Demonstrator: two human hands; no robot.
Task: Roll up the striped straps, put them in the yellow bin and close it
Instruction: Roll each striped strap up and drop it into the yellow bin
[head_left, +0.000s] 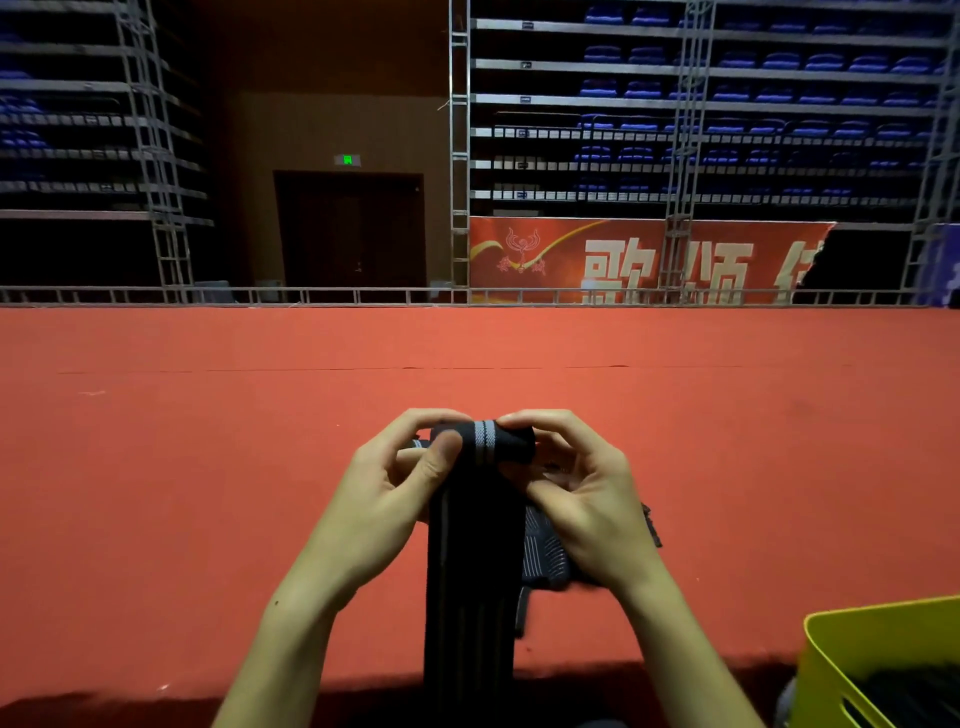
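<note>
A black strap with pale grey stripes (470, 561) hangs from a small roll at its top end down toward me over the red carpet. My left hand (400, 483) pinches the left end of the roll with thumb and curled fingers. My right hand (576, 493) grips the right end of the roll, fingers curled over it. Under my right hand lies another dark striped strap (545, 556), partly hidden. The yellow bin (862, 639) stands open at the lower right with dark material inside; no lid is in view.
Red carpet (260, 441) stretches ahead to a low metal truss rail (363, 296). Beyond it are folded blue seating tiers, a dark doorway and a red banner (639, 260).
</note>
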